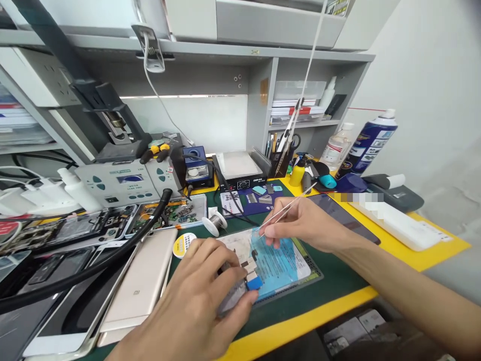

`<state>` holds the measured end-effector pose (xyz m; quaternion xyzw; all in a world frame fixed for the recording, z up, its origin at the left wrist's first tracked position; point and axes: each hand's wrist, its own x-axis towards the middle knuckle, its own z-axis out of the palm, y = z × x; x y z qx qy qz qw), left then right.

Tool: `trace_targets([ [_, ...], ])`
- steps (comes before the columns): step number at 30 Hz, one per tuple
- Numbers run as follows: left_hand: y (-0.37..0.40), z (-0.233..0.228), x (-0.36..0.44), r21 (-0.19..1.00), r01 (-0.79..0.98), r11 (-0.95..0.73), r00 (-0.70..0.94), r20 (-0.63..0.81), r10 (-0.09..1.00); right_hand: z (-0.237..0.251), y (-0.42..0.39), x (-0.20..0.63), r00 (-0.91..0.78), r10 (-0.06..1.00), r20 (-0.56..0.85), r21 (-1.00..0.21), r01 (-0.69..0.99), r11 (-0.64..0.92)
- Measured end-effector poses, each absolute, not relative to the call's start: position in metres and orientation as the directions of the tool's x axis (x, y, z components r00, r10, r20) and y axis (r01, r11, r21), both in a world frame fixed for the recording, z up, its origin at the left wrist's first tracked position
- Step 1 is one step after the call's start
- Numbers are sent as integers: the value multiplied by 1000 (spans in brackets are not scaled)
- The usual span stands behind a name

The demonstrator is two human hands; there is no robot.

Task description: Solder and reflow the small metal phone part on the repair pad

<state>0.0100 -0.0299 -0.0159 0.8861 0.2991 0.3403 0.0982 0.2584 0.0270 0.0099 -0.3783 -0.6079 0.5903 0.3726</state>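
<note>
My left hand (210, 291) is closed on a small greyish electronic part (251, 273) with a pale metallic piece and a bright blue tab (254, 283) at its end. The fingers hide most of that part, so its exact kind cannot be made out. Between the thumb and fingers of my right hand (289, 223) is a pair of tweezers (280, 215), tips pointing down and left. The tips are above a blue and white printed sheet (285, 260) under a clear cover, a short way from the part in my left hand.
Phones (141, 286) lie to the left, beside a tray of circuit boards (184, 210). A black hose (150, 225) curves over them. Behind my hands are a solder spool (214, 222) and a rework station (120, 180). A spray can (368, 143) stands at back right.
</note>
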Motion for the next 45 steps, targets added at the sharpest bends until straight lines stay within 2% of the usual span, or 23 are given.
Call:
trace_targets([
  [8, -26, -16, 6, 288, 521, -804, 596, 551, 584, 9, 20, 263, -428, 904, -5, -1000, -15, -13],
  [13, -27, -19, 6, 295, 538, -790, 599, 525, 605, 6, 22, 266, -405, 909, -96, -990, -57, -130],
  [16, -24, -18, 5, 278, 525, -804, 617, 527, 585, 7, 21, 267, -399, 904, -154, -975, -88, -204],
  [19, -19, -17, 4, 243, 517, -821, 641, 526, 559, 8, 18, 268, -455, 877, -153, -960, -141, -240],
  [21, -17, -17, 2, 223, 520, -825, 647, 528, 550, 8, 14, 268, -468, 876, -117, -977, -102, -185],
  [26, -18, -17, -1, 192, 548, -814, 644, 524, 558, 9, -5, 262, -361, 927, -101, -974, 227, -18],
  [29, -18, -17, 0, 172, 553, -815, 654, 516, 553, 11, -14, 260, -366, 930, -33, -928, 357, 108],
  [33, -14, -19, 1, 102, 519, -849, 674, 562, 480, 10, -19, 258, -394, 916, 79, -802, 520, 293],
  [37, -11, -27, -1, 24, 510, -860, 672, 612, 416, 7, -20, 258, -427, 891, 157, -707, 582, 403],
  [45, -11, -34, -1, -18, 518, -855, 686, 606, 403, 7, -20, 256, -439, 881, 174, -664, 608, 435],
])
